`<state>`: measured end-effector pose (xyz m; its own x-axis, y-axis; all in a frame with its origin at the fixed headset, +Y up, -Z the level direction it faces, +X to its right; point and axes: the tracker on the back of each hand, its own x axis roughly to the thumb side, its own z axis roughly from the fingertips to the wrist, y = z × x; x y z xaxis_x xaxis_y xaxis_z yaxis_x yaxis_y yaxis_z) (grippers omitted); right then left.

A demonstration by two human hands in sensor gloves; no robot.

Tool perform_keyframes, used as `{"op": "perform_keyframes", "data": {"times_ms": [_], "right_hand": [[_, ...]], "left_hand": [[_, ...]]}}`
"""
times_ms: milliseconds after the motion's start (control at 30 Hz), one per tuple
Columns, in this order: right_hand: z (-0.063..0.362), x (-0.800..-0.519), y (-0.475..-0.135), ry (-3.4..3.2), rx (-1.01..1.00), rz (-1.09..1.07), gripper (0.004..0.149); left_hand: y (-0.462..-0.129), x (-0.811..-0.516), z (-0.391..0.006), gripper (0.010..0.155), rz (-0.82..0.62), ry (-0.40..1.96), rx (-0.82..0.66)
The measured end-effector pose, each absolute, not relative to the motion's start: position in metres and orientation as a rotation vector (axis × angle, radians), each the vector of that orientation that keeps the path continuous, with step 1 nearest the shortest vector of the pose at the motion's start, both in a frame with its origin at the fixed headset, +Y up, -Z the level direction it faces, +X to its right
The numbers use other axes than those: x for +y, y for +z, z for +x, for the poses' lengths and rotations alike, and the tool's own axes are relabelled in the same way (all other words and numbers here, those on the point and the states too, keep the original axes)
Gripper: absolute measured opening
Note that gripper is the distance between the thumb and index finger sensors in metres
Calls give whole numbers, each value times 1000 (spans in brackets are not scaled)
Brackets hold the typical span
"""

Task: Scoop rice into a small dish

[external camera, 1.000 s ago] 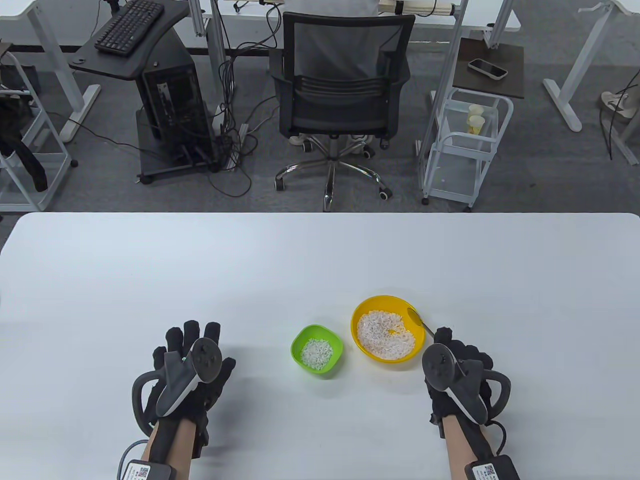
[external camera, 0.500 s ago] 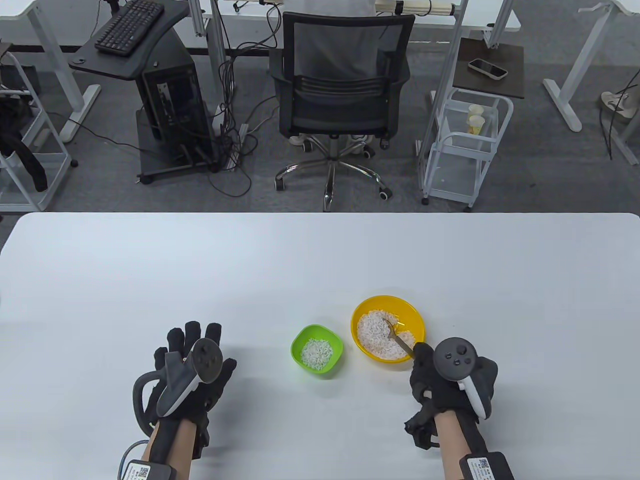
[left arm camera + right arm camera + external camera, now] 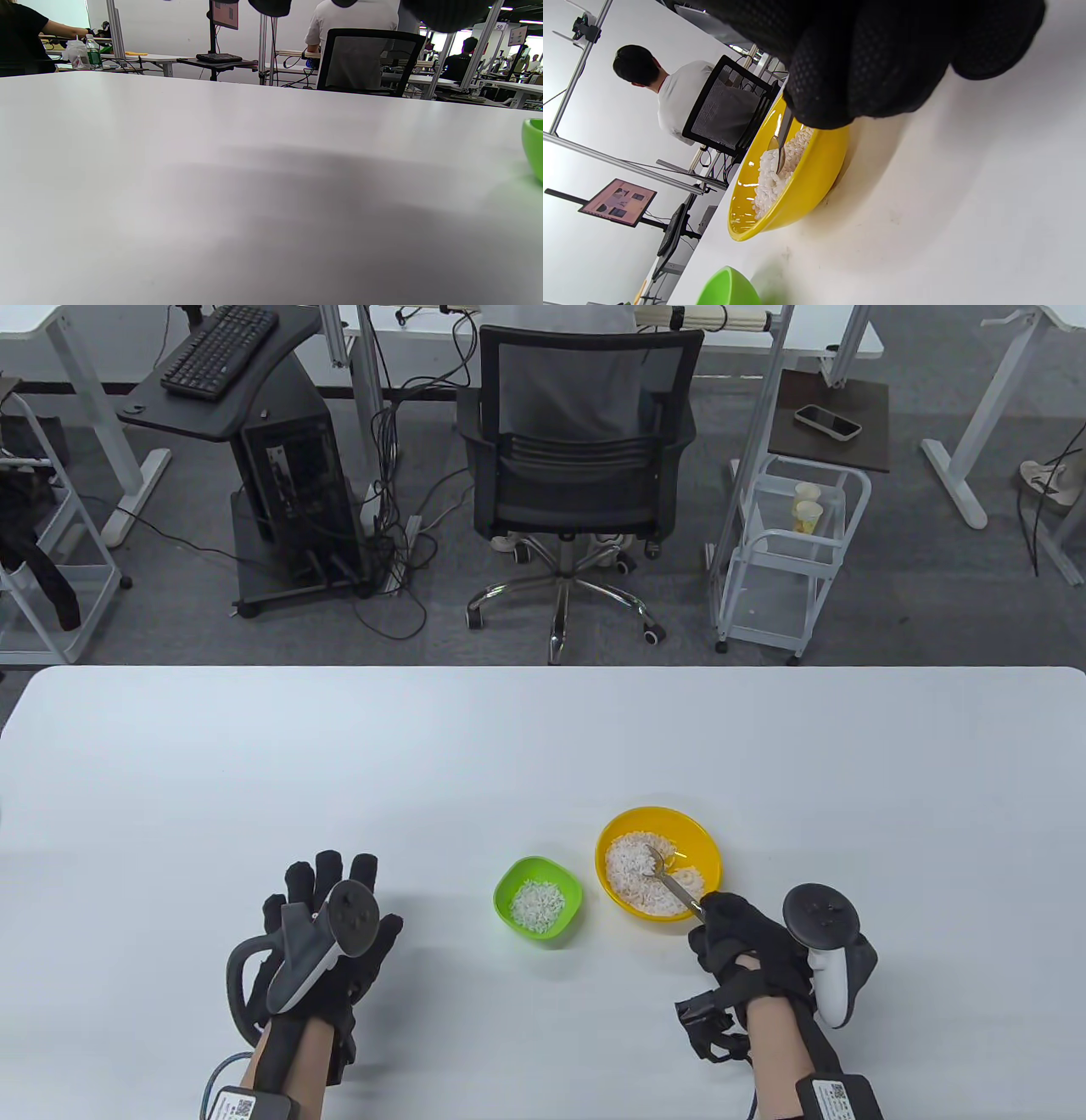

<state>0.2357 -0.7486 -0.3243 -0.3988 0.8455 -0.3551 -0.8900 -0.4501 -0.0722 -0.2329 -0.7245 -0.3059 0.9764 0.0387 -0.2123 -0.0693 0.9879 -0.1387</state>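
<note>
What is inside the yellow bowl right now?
The yellow bowl holds white rice and the spoon head, its handle held by the right hand. Whatever lies beneath the rice is covered.

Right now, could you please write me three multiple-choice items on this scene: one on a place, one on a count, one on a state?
1. Where is the spoon's bowl?
A. In the yellow bowl's rice
B. In the green dish
C. Flat on the table

2. How many containers on the table hold rice?
A. One
B. Two
C. Three

3. What is the left hand doing?
A. Steadying the green dish
B. Gripping the spoon
C. Resting open on the table

Answers:
1 A: the spoon, held by the right hand, dips into the rice of the yellow bowl.
2 B: the yellow bowl and the green dish both show rice.
3 C: the left hand lies with fingers spread, apart from the dish, on the table.
</note>
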Motion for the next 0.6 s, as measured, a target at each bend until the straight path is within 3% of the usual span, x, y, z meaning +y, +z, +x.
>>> {"op": "perform_keyframes", "data": {"times_ms": [333, 600], "right_hand": [[246, -740, -320, 1784, 177, -357, 45], [193, -740, -316, 1957, 301, -168, 45]], "left_hand": [[-304, -723, -232, 74, -139, 59, 207], [-306, -724, -232, 74, -144, 52, 213]]}}
